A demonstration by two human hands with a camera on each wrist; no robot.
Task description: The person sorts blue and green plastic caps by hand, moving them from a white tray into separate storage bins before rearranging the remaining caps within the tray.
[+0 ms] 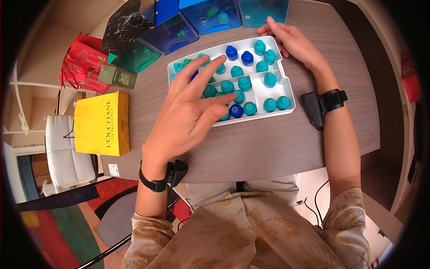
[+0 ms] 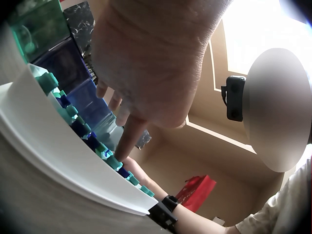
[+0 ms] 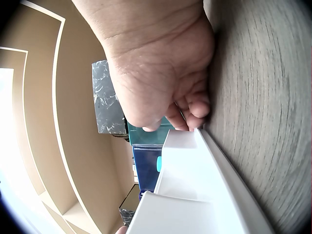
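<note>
In the head view, the left hand (image 1: 192,105) spreads over the white divided tray (image 1: 262,92), fingers extended and gripping nothing. Its index fingertip lies at a small teal bottle (image 1: 239,96) in the tray's near compartment, close to the divider. Just below that bottle, to the right of the thumb, stands a dark blue bottle (image 1: 236,110); other teal ones sit around it, some partly hidden by the hand. The right hand (image 1: 293,42) rests beside the tray's far right corner on the grey-brown table (image 1: 268,145), loosely relaxed and holding nothing. Translucent bins (image 1: 210,20) stand behind the tray, and a yellow L'Occitane bag (image 1: 102,123) is to its left.

In the left wrist view, the index finger (image 2: 129,141) points down to a teal top in the row above the tray's wall and appears to touch it; the remaining fingers stay apart from the bottles.

In the right wrist view, the slightly bent fingers (image 3: 196,108) lie right at the tray's corner; whether they touch it is unclear.
</note>
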